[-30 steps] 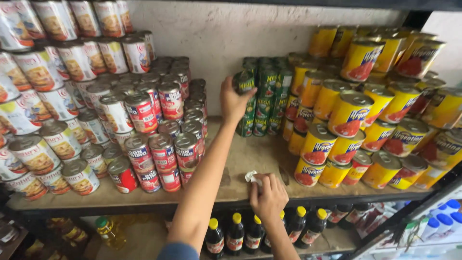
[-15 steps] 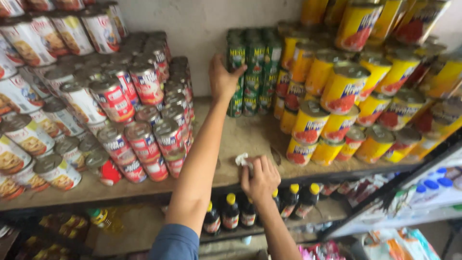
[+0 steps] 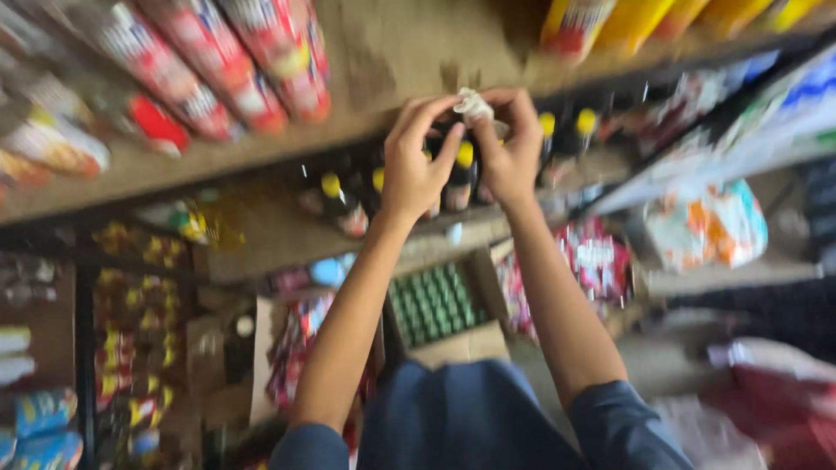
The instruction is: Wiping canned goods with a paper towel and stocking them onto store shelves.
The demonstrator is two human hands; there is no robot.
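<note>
Up at the front edge of the wooden shelf (image 3: 261, 148), both hands meet over a small crumpled white scrap (image 3: 473, 104), paper or cloth, the blur will not say which; the left hand (image 3: 416, 165) has its fingers (image 3: 427, 111) curled in and pinched on the scrap's left side; the right hand (image 3: 509, 148) closes its fingers (image 3: 514, 97) over the scrap's right side, so the scrap sits between the two sets of fingertips, touching both; red-labelled cans (image 3: 226, 61) lie on the shelf to the left, yellow cans (image 3: 610, 22) to the right; dark bottles with yellow caps (image 3: 335, 204) stand on the shelf below, behind the hands; an open carton of green cans (image 3: 434, 305) sits lower down, between the forearms.
</note>
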